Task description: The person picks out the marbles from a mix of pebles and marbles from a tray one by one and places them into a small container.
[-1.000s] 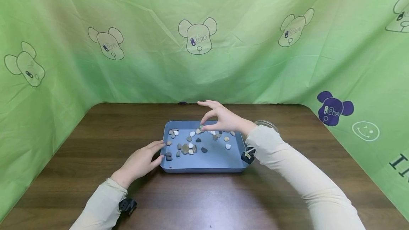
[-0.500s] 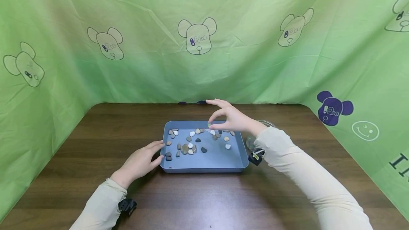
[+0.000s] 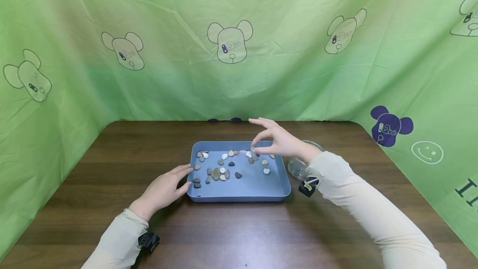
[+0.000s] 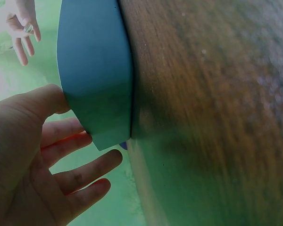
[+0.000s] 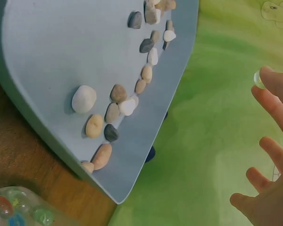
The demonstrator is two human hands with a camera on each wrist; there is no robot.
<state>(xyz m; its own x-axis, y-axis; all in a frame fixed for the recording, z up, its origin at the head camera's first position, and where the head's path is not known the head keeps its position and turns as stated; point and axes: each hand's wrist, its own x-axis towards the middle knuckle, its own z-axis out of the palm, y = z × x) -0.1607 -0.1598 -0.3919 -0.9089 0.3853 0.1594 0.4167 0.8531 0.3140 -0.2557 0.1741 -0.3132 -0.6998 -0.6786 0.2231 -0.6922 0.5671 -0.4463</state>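
Observation:
Between thumb and index finger, my right hand [image 3: 283, 141] pinches a clear greenish glass marble [image 5: 258, 80]; its other fingers spread out. It is raised over the back right of a blue-grey tray [image 3: 257, 187]. Pebbles [image 5: 84, 99] in white, tan, brown and dark grey lie scattered in the tray, mostly along the back and left. My left hand [image 3: 164, 188] rests its fingertips at the tray's left rim, and the left wrist view has its thumb [image 4: 54, 100] right at the rim with the fingers extended.
Just right of the tray is a clear glass jar [image 3: 296, 168], partly hidden by my right arm. Colored marbles [image 5: 43, 215] show inside it in the right wrist view. The wooden table [image 3: 231, 235] is backed by a green cloth [image 3: 239, 90] with cartoon bear heads.
My right hand has moved to the right over the tray, carrying the marble up from among the back pebbles. More of the jar shows now. The left hand has stayed in place.

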